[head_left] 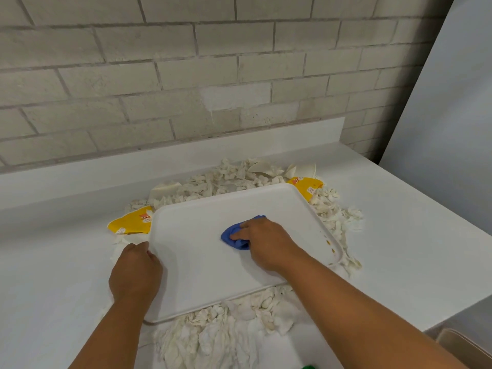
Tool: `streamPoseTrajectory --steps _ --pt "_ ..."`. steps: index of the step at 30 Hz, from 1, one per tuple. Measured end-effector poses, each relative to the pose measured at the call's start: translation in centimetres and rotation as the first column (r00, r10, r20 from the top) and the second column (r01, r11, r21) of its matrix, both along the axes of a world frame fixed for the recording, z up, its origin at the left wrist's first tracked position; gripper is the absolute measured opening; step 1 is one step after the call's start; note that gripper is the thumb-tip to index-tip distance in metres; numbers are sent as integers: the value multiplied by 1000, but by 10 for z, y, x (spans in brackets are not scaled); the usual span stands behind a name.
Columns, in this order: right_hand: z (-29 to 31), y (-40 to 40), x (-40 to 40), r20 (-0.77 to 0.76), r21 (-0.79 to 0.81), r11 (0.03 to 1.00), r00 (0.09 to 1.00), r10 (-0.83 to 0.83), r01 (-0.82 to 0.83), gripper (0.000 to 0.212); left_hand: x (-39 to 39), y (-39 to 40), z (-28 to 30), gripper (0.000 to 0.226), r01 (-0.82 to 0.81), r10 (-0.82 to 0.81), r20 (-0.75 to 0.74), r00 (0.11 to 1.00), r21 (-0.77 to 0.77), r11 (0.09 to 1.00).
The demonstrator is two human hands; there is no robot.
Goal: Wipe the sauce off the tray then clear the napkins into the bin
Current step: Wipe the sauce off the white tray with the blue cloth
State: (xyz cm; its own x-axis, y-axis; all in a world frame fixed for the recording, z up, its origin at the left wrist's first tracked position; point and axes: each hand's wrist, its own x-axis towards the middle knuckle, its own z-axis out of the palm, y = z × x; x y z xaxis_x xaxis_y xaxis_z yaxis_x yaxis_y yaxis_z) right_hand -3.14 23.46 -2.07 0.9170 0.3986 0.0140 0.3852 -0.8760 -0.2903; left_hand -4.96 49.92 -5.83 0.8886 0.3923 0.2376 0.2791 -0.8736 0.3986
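Wiping is underway: the right hand (262, 242) bunches a blue cloth (235, 235) in curled fingers mid-tray (191, 262), left hand (135, 272) gripping the rim. Sauce spots (329, 243) remain; napkins (213, 334) still litter the counter (53, 262).

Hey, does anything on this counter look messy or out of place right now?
Yes. Crumpled napkins lie strewn all around the tray, some under its edges, with yellow wrappers among them. Orange sauce spots remain by the tray's right rim, away from the blue cloth.
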Motion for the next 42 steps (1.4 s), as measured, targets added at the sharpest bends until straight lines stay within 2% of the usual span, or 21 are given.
streamPoseTrajectory --steps 3,5,7,9,11,14,17,20,23,25,27,31,33,37,40,42 --pt "7 -10 16 -71 -8 1000 997 -30 29 35 -1 -2 2 23 -2 2 -9 1000 -1 1000" --pt "6 -25 28 -90 -17 991 987 -136 135 35 -1 -2 2 23 -6 6 -10 1000 -13 1000" --pt "4 -42 37 -59 -45 965 963 -262 260 27 -3 -3 3 21 -12 12 -14 1000 -30 999" --pt "3 -57 38 -19 -148 932 941 -338 332 36 -4 -5 5 20 -25 24 -26 999 -31 999" --pt "3 -65 31 33 -197 905 925 -377 376 47 -5 -5 5 22 -23 23 -30 999 -26 999" --pt "4 -53 11 85 -188 898 917 -390 399 43 -4 -6 6 23 -20 19 -32 999 -30 999" --pt "4 -19 -14 108 -132 943 950 -293 306 40 -5 -6 7 24 -10 9 -36 999 -24 1000" --pt "3 21 -38 49 -73 993 995 -93 96 38 -4 -6 8 24 -12 11 -51 999 -9 1000" --pt "1 38 -49 3 -41 993 993 115 -114 51 -6 -8 10 25 0 1 -72 997 15 1000" --pt "0 25 -44 11 -3 991 991 133 -133 54 -6 -8 11 25 6 -4 -76 997 27 1000" --pt "0 2 -30 13 20 999 1000 25 -25 50 -7 -8 11 25 16 -13 -79 997 40 999" --pt "14 -44 4 25 -172 956 971 -238 239 40 -9 -8 12 25 17 -14 -80 997 31 999" --pt "19 -59 12 29 -183 933 950 -311 311 39 -9 -9 13 24 9 -7 -76 997 18 1000" --pt "26 -66 3 15 -241 909 938 -347 340 36 -9 -9 12 23 -6 7 -78 997 16 1000" --pt "27 -68 -8 -12 -284 897 934 -357 339 18 -9 -9 12 23 -5 5 -71 997 11 1000" --pt "31 -72 -16 -52 -294 895 929 -367 337 22 -9 -9 12 24 -14 15 -72 997 7 1000"
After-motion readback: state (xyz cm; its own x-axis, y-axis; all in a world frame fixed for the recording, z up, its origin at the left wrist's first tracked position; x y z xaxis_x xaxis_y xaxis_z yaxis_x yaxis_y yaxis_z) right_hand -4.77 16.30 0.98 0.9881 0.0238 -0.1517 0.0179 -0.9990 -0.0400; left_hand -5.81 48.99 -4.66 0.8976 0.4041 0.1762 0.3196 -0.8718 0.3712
